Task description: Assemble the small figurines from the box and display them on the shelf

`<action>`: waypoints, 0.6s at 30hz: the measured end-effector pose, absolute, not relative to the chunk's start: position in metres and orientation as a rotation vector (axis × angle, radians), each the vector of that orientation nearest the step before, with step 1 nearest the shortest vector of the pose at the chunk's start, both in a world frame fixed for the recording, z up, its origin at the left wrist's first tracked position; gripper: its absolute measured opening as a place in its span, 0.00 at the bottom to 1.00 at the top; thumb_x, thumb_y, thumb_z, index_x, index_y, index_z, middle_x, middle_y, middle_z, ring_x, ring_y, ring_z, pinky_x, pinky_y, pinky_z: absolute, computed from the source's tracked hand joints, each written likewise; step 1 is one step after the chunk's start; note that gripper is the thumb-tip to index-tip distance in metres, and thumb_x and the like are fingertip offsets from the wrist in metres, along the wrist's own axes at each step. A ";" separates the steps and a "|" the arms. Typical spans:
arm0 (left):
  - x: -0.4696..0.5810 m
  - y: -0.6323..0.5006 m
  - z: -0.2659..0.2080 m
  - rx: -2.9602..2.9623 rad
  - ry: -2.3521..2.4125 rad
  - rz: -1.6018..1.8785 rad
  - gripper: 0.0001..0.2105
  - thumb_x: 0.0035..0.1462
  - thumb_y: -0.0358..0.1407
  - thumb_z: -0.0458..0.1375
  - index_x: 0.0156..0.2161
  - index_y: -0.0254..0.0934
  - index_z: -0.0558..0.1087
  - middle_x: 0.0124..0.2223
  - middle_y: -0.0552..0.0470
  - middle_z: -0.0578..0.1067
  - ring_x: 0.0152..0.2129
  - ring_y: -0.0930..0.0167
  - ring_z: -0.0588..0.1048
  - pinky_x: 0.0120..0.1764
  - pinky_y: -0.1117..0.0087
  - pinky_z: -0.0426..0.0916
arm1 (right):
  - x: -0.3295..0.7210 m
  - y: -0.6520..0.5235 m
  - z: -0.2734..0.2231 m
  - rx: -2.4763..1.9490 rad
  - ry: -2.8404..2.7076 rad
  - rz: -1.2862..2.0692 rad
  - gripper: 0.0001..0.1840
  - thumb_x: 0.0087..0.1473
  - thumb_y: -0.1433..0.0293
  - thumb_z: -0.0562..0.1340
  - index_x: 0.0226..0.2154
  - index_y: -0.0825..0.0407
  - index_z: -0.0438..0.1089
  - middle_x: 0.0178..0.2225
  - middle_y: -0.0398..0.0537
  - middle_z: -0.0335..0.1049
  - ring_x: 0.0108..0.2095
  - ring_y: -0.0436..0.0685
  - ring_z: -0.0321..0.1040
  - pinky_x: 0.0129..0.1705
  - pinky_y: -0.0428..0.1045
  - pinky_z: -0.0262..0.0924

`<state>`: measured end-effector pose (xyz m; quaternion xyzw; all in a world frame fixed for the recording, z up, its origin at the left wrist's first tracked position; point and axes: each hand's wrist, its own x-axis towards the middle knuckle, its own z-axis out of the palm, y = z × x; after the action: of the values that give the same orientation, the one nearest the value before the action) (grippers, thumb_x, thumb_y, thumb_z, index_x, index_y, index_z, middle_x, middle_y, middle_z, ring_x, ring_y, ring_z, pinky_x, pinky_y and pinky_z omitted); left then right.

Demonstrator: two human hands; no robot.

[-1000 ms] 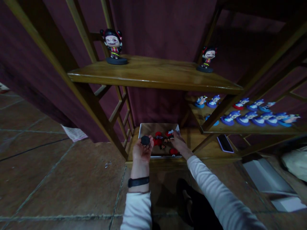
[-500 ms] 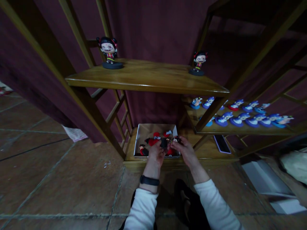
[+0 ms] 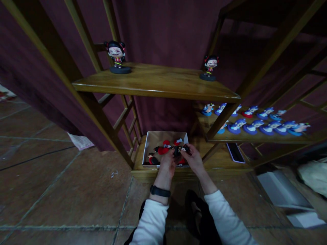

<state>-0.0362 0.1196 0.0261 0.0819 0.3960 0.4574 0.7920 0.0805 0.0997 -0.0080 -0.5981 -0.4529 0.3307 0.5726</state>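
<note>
Cardboard box (image 3: 154,140) holds red figs (image 3: 162,150); hands (image 3: 194,160), blk fig (image 3: 178,150).

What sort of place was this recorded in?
Probably a display or sales corner for figurines, though which one isn't clear. Figurines stand in rows on wooden shelving, more lie in an open box, and a dark red curtain hangs behind.

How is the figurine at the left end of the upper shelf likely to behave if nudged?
The figurine will probably slide rather than roll, since its base sits flat. A push at its large head could tip it. The shiny upper shelf may offer little grip.
</note>
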 end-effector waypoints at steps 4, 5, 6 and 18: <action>-0.037 0.119 0.027 0.204 0.845 0.978 0.03 0.52 0.27 0.54 0.31 0.30 0.71 0.28 0.45 0.75 0.27 0.67 0.76 0.34 0.66 0.73 | 0.081 0.100 -0.007 -1.383 -1.081 0.773 0.18 0.44 0.64 0.62 0.40 0.50 0.66 0.38 0.46 0.72 0.39 0.54 0.69 0.45 0.50 0.62; -0.037 0.119 0.026 0.215 0.843 0.975 0.03 0.52 0.27 0.54 0.32 0.30 0.71 0.27 0.46 0.75 0.27 0.67 0.76 0.34 0.66 0.73 | 0.082 0.100 -0.006 -1.388 -1.091 0.772 0.18 0.44 0.64 0.62 0.40 0.51 0.66 0.38 0.46 0.72 0.38 0.54 0.69 0.44 0.50 0.62; -0.037 0.118 0.026 0.226 0.841 0.975 0.03 0.53 0.27 0.54 0.32 0.30 0.71 0.27 0.46 0.74 0.27 0.68 0.76 0.34 0.66 0.73 | 0.082 0.100 -0.006 -1.396 -1.100 0.768 0.18 0.44 0.64 0.62 0.40 0.51 0.66 0.37 0.46 0.72 0.38 0.54 0.69 0.44 0.50 0.62; -0.037 0.118 0.020 0.249 0.815 0.943 0.03 0.54 0.32 0.57 0.33 0.32 0.70 0.25 0.49 0.73 0.26 0.69 0.76 0.34 0.66 0.73 | 0.088 0.097 -0.005 -1.382 -1.243 0.754 0.16 0.46 0.65 0.61 0.40 0.50 0.64 0.35 0.44 0.70 0.36 0.53 0.67 0.40 0.48 0.62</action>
<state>-0.0375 0.1184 0.0203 0.1165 0.3808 0.4403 0.8047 0.0884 0.0971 -0.0048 -0.5809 -0.5224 0.3171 0.5377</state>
